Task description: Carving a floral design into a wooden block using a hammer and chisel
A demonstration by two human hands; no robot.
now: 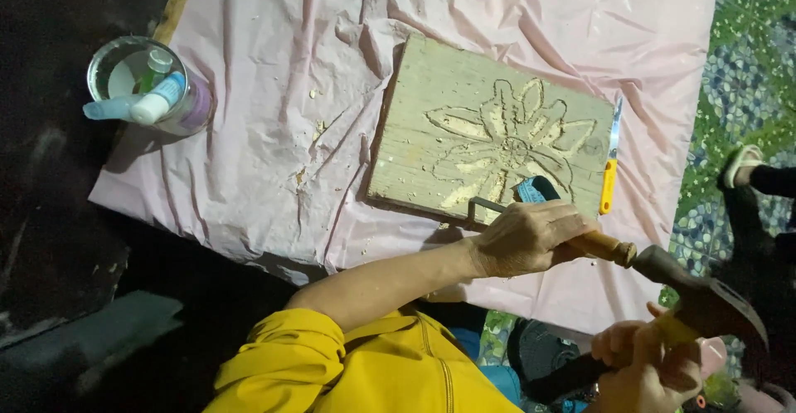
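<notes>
**Two hands, a chisel and a hammer at a carved flower board**

Two bare hands work at the near edge of a wooden board (431,143) that lies on a crumpled pink sheet (274,131). The left hand (531,235), on an arm in a yellow sleeve (332,363), is clenched around a chisel (612,249). The chisel's wooden handle and metal end cap stick out of the fist on the side toward the right hand. Just beyond the left hand's knuckles, a blue and dark piece (532,187) rests on the board; whether it belongs to the chisel cannot be told.

The right hand (643,367), nearer the body than the left and near it, is wrapped tight around the shaft of a hammer (705,297). The hammer's dark head is just beside the chisel's end cap; whether they touch cannot be told.

A flower outline (510,139) is cut into the board beyond the left hand's fingers, pale where wood has been gouged out. A utility knife (609,168) with a yellow handle lies along the board's edge, just past the left hand. Wood chips (319,135) dot the sheet. Well away from both hands, out past the left forearm, a glass jar (186,102) holds small tubes. A sandalled foot (740,164) rests on green patterned ground (746,65) beyond the hammer.
</notes>
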